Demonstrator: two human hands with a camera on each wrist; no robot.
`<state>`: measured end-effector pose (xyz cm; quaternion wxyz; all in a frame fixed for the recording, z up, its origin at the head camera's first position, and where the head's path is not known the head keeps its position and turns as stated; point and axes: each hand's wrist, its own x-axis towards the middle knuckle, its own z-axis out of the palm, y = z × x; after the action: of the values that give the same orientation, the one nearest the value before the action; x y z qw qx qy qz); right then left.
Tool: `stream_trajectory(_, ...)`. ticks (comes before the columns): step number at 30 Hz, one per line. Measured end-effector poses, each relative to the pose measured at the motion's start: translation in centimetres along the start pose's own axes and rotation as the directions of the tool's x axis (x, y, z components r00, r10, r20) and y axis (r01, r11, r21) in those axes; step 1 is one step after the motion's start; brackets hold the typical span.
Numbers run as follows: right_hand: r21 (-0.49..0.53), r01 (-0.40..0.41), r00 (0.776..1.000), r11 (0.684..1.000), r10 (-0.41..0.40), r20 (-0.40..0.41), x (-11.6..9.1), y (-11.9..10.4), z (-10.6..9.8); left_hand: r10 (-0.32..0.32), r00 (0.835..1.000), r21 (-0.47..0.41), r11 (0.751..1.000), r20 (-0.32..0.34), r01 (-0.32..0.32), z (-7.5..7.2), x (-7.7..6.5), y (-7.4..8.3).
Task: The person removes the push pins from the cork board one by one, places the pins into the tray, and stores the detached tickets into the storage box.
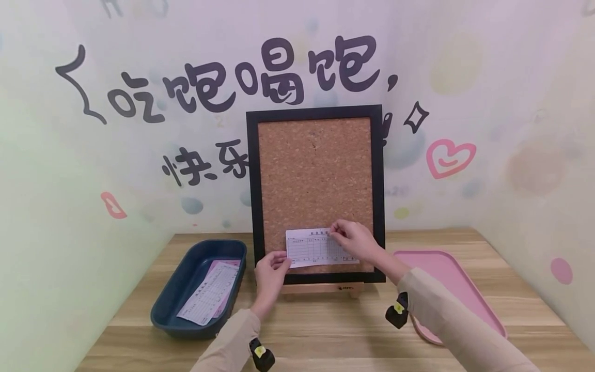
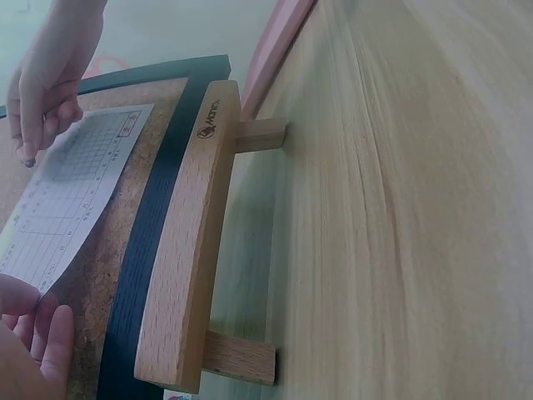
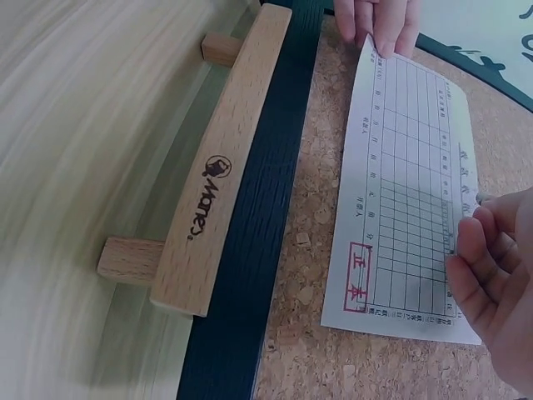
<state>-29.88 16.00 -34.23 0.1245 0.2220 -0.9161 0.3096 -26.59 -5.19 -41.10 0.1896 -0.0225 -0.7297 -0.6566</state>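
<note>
A printed receipt slip [image 1: 304, 250] lies against the lower part of a black-framed cork board [image 1: 316, 175]. My left hand [image 1: 271, 274] pinches the slip's lower left corner between thumb and fingers. At the slip's upper right edge is my right hand [image 1: 355, 240], its thumb and forefinger pinching a small grey pushpin [image 2: 30, 162]. Fingers cover most of the pin, so whether its point is in the cork cannot be told. In the right wrist view the slip shows a ruled grid and a red stamp box [image 3: 357, 277].
The board stands on a wooden easel ledge [image 3: 221, 167]. To the left, a dark blue tray [image 1: 162, 310] holds white and pink slips [image 1: 209, 294]. On the right is a pink tray [image 1: 446, 274], partly behind the right forearm. A lettered wall rises behind the table [image 1: 325, 336].
</note>
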Motion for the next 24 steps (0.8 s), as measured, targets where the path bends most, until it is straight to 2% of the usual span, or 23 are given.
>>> stream_trajectory(5,0.009,0.009,1.0,1.0,-0.009,0.004,-0.3,-0.2,-0.3,0.02,1.0,-0.003,1.0,0.003,-0.02,-0.4,-0.9,2.6)
stream_trajectory(7,0.01,0.017,1.0,1.0,-0.017,0.002,-0.4,-0.2,-0.5,0.028,1.0,-0.006,1.0,0.003,-0.028,-0.6,-0.9,3.0)
stream_trajectory(13,-0.01,0.048,0.999,0.999,-0.048,-0.019,-1.0,0.1,-1.3,0.06,0.998,0.035,0.998,0.004,-0.06,-1.4,0.1,1.3)
stream_trajectory(18,-0.03,0.083,0.995,0.996,-0.084,-0.05,-1.6,1.0,-2.2,0.094,0.996,0.075,0.993,-0.007,-0.093,-2.8,0.4,1.6)
stream_trajectory(24,-0.025,0.06,0.997,0.998,-0.061,-0.053,-2.6,2.4,-3.6,0.071,0.997,0.068,0.995,-0.016,-0.069,-4.9,0.7,2.5)
